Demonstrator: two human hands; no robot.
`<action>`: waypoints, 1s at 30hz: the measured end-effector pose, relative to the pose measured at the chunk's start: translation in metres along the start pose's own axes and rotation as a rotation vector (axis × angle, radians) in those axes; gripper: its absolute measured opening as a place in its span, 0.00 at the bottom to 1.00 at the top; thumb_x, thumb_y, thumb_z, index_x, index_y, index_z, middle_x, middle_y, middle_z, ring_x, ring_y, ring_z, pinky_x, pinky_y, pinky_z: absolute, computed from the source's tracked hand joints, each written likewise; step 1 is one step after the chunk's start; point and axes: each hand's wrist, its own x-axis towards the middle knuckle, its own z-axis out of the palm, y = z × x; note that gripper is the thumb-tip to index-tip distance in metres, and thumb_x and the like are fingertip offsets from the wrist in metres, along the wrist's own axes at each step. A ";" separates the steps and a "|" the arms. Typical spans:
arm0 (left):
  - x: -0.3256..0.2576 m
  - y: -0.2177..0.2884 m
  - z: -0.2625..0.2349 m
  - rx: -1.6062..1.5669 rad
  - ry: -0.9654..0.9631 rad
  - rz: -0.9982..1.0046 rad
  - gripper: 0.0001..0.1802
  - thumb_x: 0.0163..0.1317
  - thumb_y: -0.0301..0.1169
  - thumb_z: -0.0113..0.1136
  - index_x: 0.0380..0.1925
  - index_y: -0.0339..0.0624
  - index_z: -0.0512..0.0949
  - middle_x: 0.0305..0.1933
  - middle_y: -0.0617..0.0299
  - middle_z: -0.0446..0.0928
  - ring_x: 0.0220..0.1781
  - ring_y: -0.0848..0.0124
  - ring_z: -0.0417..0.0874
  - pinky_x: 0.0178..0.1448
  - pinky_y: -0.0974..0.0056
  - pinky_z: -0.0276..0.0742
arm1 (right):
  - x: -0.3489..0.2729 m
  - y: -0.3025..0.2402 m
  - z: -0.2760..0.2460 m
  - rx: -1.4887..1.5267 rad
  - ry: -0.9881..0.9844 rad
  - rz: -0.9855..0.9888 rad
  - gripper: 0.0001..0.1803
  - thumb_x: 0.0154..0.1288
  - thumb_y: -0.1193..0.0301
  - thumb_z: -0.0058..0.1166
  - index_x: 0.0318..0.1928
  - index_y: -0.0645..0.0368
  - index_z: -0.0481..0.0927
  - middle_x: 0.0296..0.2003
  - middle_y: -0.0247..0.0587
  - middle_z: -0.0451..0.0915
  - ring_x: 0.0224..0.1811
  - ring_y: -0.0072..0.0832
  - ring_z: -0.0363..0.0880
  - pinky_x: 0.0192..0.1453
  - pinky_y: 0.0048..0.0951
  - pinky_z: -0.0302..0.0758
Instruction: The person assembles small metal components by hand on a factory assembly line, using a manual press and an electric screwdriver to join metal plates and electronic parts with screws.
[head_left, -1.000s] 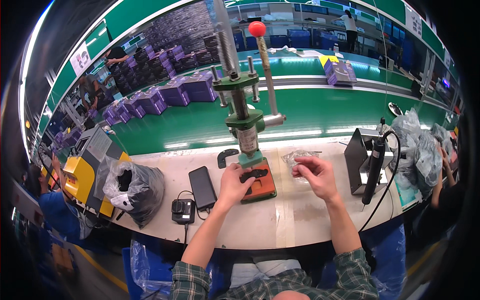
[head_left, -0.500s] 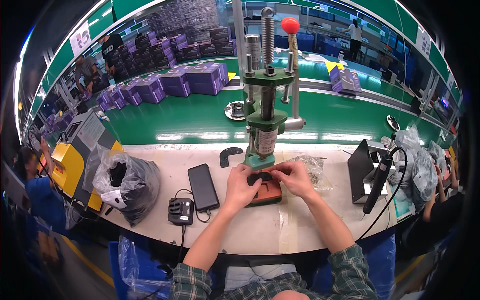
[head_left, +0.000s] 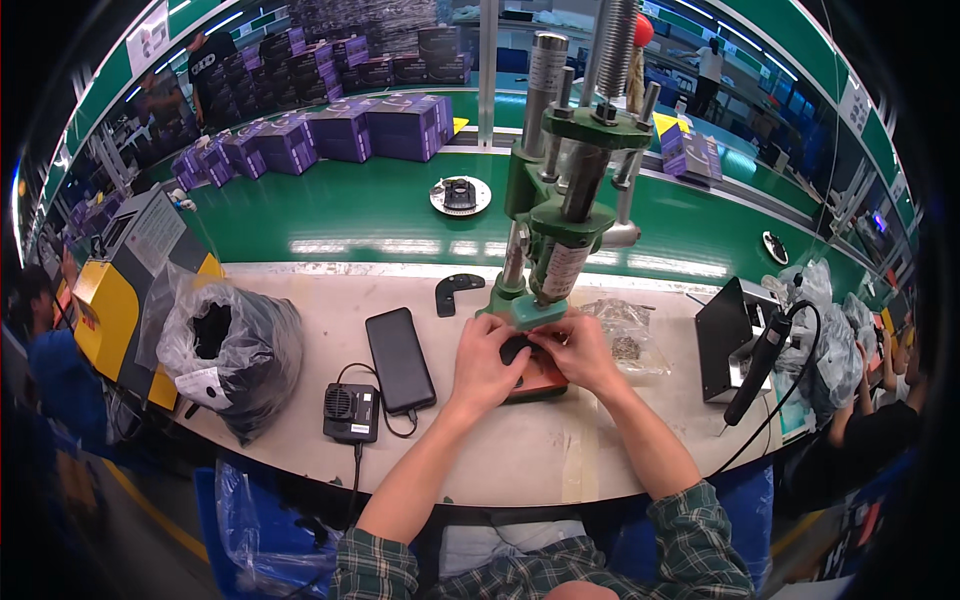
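A green hand press (head_left: 560,215) with a red-knobbed lever (head_left: 641,30) stands on an orange base plate (head_left: 545,378) at the middle of the workbench. My left hand (head_left: 487,355) and my right hand (head_left: 578,348) meet on the base plate just under the press head. Both sets of fingers pinch a small black part (head_left: 518,347) lying there. What the fingertips grip beyond that is too small to tell.
A clear bag of small parts (head_left: 625,335) lies right of the press. Left of it lie a black phone (head_left: 400,358), a small black box with a cable (head_left: 351,412), a curved black piece (head_left: 458,291) and a black bag (head_left: 232,352). A soldering iron stand (head_left: 735,345) stands at right. A green conveyor (head_left: 330,215) runs behind.
My right hand has come left from the bag of parts to the press base and joined my left hand on the black part. My head has moved closer to the bench.
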 end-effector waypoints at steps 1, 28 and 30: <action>0.000 0.000 0.000 -0.008 0.000 -0.008 0.16 0.53 0.31 0.72 0.41 0.35 0.86 0.44 0.54 0.77 0.51 0.54 0.76 0.58 0.52 0.76 | 0.000 -0.001 0.000 -0.002 -0.003 -0.001 0.09 0.64 0.78 0.68 0.45 0.64 0.90 0.42 0.47 0.86 0.39 0.32 0.88 0.46 0.32 0.84; 0.002 -0.001 0.002 -0.033 -0.002 -0.029 0.16 0.53 0.32 0.73 0.41 0.37 0.87 0.44 0.55 0.79 0.50 0.55 0.77 0.58 0.54 0.77 | -0.014 -0.002 -0.015 -0.178 -0.011 -0.183 0.12 0.64 0.76 0.63 0.48 0.57 0.91 0.44 0.56 0.86 0.45 0.50 0.85 0.51 0.43 0.81; 0.001 -0.001 0.000 -0.015 0.011 -0.009 0.17 0.52 0.32 0.74 0.42 0.39 0.87 0.43 0.56 0.79 0.49 0.55 0.79 0.57 0.54 0.78 | -0.024 -0.015 -0.030 -0.162 0.006 -0.157 0.15 0.65 0.80 0.59 0.50 0.60 0.89 0.44 0.54 0.87 0.45 0.44 0.87 0.52 0.38 0.82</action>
